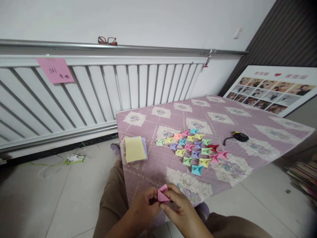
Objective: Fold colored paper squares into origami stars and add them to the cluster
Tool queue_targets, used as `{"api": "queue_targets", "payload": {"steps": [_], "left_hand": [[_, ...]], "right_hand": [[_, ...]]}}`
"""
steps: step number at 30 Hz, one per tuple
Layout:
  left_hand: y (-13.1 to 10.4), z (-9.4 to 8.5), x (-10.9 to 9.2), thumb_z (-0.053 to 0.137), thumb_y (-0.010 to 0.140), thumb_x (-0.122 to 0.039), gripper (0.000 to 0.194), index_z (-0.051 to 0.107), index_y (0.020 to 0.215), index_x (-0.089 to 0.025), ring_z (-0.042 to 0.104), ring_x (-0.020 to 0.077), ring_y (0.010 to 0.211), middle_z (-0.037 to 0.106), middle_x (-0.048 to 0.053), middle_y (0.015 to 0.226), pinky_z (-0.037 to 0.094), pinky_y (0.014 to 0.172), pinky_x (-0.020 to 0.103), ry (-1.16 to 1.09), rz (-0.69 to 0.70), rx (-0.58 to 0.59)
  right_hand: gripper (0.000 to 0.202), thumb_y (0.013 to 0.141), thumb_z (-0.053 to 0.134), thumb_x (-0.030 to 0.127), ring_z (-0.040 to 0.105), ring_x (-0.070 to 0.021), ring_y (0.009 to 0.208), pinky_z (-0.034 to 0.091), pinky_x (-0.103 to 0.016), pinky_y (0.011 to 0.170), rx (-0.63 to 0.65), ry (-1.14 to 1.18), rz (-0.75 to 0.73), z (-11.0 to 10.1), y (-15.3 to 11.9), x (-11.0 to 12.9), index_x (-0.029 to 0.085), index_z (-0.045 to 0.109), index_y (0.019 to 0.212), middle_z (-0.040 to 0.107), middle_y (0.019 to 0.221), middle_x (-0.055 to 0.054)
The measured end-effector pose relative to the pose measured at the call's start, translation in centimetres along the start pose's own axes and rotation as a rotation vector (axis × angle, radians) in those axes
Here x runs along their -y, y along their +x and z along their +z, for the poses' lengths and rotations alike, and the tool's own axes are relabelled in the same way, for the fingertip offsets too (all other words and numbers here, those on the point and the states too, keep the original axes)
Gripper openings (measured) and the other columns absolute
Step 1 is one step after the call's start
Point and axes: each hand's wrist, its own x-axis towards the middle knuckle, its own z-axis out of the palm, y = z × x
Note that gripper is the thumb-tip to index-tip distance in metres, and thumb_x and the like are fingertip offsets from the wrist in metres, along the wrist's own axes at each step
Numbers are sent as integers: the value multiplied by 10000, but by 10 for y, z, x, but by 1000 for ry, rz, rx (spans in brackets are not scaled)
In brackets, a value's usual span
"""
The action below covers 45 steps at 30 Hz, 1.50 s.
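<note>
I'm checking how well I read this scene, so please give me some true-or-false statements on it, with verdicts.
1. The left hand and right hand both touch the pink paper. True.
2. The stack's top sheet is red. False: the paper stack is topped by a pale yellow sheet.
3. The glasses rest on the pipe above the radiator. True.
4. The black coiled object lies left of the folded pieces. False: the black coiled object lies right of the folded pieces.
5. A pink note hangs against the radiator. True.
</note>
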Motion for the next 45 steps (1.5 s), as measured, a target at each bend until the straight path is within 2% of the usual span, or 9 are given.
{"api": "queue_targets", "payload": {"steps": [5,13,19,25,28,31,35,40,45], "left_hand": [[0,0,6,549,718,-132,65,577,770,-159,533,129,702,607,-6,735,404,680,243,26,38,-30],[0,5,10,627,736,-269,117,567,760,-171,535,121,677,608,-12,726,399,654,240,-54,9,-73],[2,1,12,656,691,-402,303,616,829,-136,507,93,519,591,-15,627,400,550,232,-169,-168,-37],[2,2,5,617,681,-415,274,590,721,-146,508,91,490,620,2,645,396,514,232,-92,-194,-97],[1,4,0,592,695,-383,230,590,694,-153,503,92,496,621,-2,644,405,528,236,-44,-163,-141],[0,6,-3,571,706,-360,203,583,670,-161,501,95,497,619,-8,627,402,529,236,-6,-164,-181],[2,7,-9,557,696,-359,198,558,628,-173,486,97,478,604,-13,596,387,512,235,9,-181,-206],[1,7,-9,549,678,-374,201,532,612,-185,471,98,466,599,-10,585,372,500,237,-5,-190,-228],[-3,6,2,554,672,-368,189,536,634,-184,444,88,462,591,-19,574,359,500,230,-47,-198,-240]], "right_hand": [[166,842,545,193,580,-200,996,465,-310,872,-6,-56,6,1,-1,0,222,644,972,596,1036,-73],[216,872,509,228,581,-211,1008,469,-325,874,-28,-58,17,2,2,0,240,640,1044,616,1052,-74],[211,873,525,297,613,-195,887,480,-285,781,-136,-5,60,6,2,-6,226,637,1036,637,925,-51],[262,909,491,373,599,-177,841,464,-273,759,-110,123,85,8,1,-2,208,610,743,622,880,-45],[286,905,497,382,595,-179,835,454,-271,752,-149,130,85,9,2,0,204,602,708,616,855,-44],[248,888,519,400,593,-175,762,455,-271,706,-181,157,101,12,4,0,203,633,791,615,796,-32],[294,852,552,442,573,-169,641,452,-267,609,-208,259,217,17,5,0,193,622,992,601,676,1],[255,801,624,429,565,-152,588,445,-266,575,-310,418,259,26,6,-11,215,553,920,573,639,32],[517,748,679,432,568,-141,521,454,-283,556,-368,640,249,38,7,-26,247,429,1161,565,652,68]]}}
